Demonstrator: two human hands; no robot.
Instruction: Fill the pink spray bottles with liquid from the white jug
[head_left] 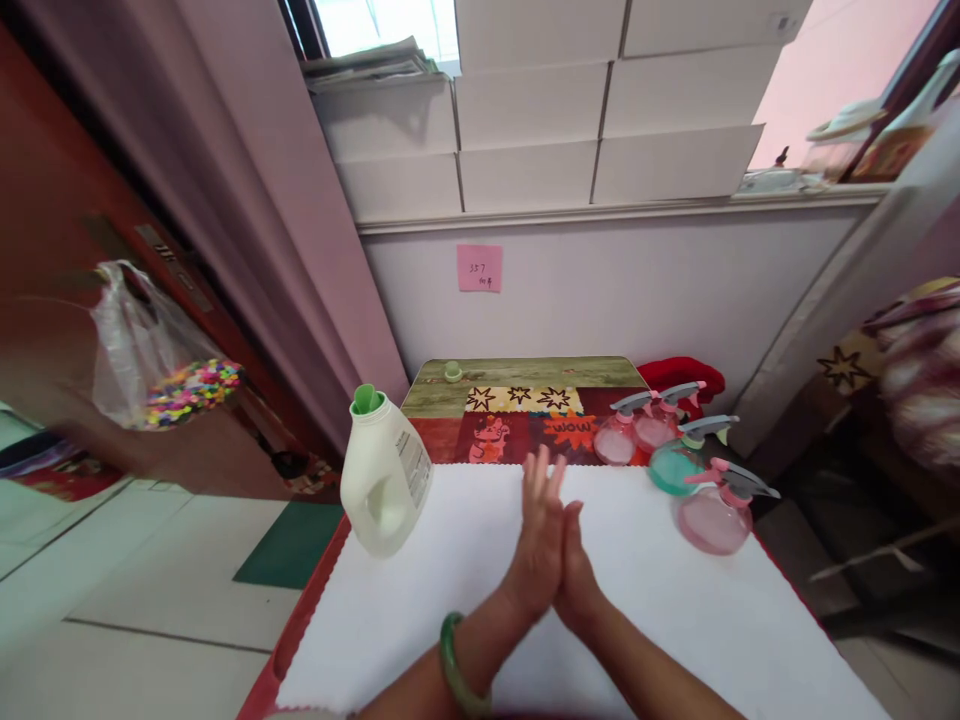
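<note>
My left hand [536, 535] and my right hand [576, 570] are pressed palm to palm above the white cloth [675, 600] that covers the near part of the table. The fingers point away from me and lie stretched out flat; nothing shows between the palms. A green bangle [452, 665] circles my left wrist. A white jug with a green spout [384, 470] stands open at the cloth's left edge, left of my hands. Its green cap [452, 372] lies at the table's far edge.
Several spray bottles stand at the table's right: two pink ones [637, 430], a teal one [679, 462] and a nearer pink one [716, 510]. A pink note [479, 267] is on the wall. A bag of coloured beads [161, 375] hangs on the left.
</note>
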